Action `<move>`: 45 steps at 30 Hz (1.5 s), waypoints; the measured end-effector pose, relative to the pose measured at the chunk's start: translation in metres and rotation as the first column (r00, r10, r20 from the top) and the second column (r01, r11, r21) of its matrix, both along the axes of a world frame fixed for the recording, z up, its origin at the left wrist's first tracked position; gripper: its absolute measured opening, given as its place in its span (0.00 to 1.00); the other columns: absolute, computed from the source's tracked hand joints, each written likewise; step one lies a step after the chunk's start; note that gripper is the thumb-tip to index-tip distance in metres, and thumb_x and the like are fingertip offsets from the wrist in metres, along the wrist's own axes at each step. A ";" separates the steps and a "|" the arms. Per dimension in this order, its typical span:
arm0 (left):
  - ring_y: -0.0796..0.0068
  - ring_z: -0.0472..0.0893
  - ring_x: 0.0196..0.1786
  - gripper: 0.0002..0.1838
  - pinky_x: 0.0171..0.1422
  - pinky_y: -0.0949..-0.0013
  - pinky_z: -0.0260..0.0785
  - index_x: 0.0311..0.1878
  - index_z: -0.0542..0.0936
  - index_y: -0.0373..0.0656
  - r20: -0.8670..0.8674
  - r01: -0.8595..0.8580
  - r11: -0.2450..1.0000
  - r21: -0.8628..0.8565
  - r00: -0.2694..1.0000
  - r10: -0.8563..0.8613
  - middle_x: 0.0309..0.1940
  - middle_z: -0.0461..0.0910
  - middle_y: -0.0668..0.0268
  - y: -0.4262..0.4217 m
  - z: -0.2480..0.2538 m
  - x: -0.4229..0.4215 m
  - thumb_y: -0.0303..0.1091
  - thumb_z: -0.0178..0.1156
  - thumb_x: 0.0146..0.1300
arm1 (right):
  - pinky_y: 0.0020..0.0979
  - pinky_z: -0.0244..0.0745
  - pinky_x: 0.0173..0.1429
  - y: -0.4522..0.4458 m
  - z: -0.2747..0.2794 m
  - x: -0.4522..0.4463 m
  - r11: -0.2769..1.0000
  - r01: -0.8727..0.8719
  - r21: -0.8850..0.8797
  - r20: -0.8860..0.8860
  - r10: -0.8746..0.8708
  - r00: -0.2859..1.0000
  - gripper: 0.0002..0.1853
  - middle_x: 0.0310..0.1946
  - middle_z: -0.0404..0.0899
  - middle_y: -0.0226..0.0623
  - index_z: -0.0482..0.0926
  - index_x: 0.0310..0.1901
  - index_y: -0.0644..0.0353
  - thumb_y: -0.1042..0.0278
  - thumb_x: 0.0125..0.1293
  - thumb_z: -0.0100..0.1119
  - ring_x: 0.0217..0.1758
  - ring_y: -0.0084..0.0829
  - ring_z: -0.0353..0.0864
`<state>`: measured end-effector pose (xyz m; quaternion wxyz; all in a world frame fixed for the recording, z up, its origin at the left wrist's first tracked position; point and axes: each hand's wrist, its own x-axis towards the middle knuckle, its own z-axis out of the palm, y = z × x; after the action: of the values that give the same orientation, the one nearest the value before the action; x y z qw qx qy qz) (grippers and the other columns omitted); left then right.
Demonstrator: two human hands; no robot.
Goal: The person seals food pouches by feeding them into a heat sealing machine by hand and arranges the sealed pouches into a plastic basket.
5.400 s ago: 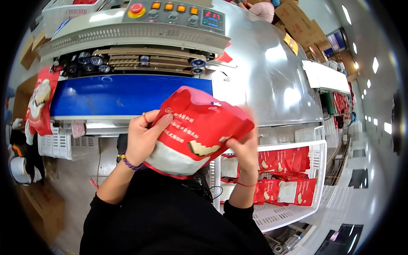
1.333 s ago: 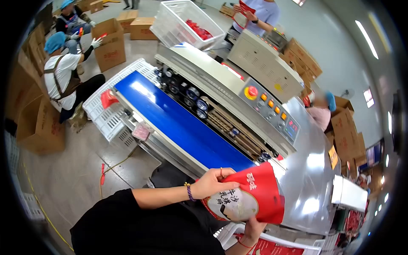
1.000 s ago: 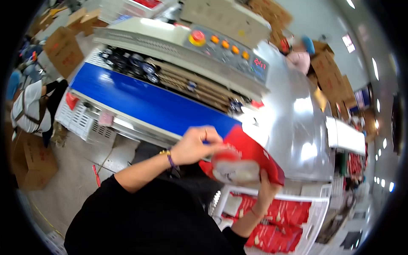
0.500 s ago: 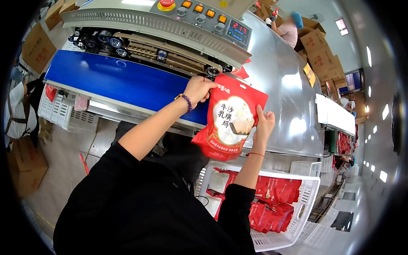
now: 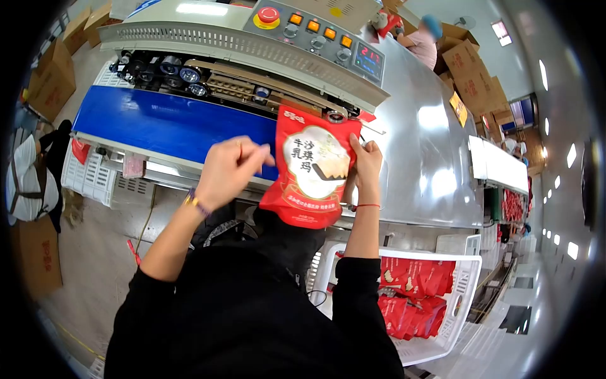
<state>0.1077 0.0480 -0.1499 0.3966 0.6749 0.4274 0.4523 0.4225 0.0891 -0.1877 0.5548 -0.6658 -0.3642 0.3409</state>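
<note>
A red snack pouch (image 5: 290, 189) with a white oval panel and Chinese lettering hangs upright in front of the sealing machine (image 5: 233, 44). Its top edge is close against the row of rollers; I cannot tell whether it is between them. My right hand (image 5: 367, 158) pinches the pouch's right edge, thumb in front. To the left of the pouch, my left hand (image 5: 230, 172) is off it, loosely curled with a finger stretched toward it, holding nothing and slightly blurred. Below my left hand runs the blue conveyor belt (image 5: 151, 120).
A white crate (image 5: 464, 297) with several red pouches stands low at the right. The steel table (image 5: 423, 183) extends behind the machine, with a yellow card (image 5: 459, 109) on it. A co-worker (image 5: 421, 45) is at its far side. Cartons (image 5: 473, 72) are stacked beyond.
My left hand has let go of the pouch's top left corner and drawn back left and down. The pouch, still in my right hand, has shifted left along the machine.
</note>
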 end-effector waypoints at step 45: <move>0.58 0.68 0.66 0.36 0.70 0.60 0.63 0.66 0.69 0.44 -0.038 0.756 0.650 0.074 0.654 -0.756 0.63 0.67 0.58 -0.077 0.009 0.105 0.33 0.71 0.54 | 0.36 0.63 0.28 -0.284 0.133 -0.012 0.971 -0.077 -0.227 0.930 0.239 0.279 0.13 0.20 0.67 0.35 0.74 0.25 0.59 0.68 0.49 0.72 0.24 0.37 0.69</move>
<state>0.2130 -0.0292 -0.1407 0.5197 0.8082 0.0894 0.2622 0.4107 -0.1945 -0.0543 0.1470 -0.7340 -0.6616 -0.0426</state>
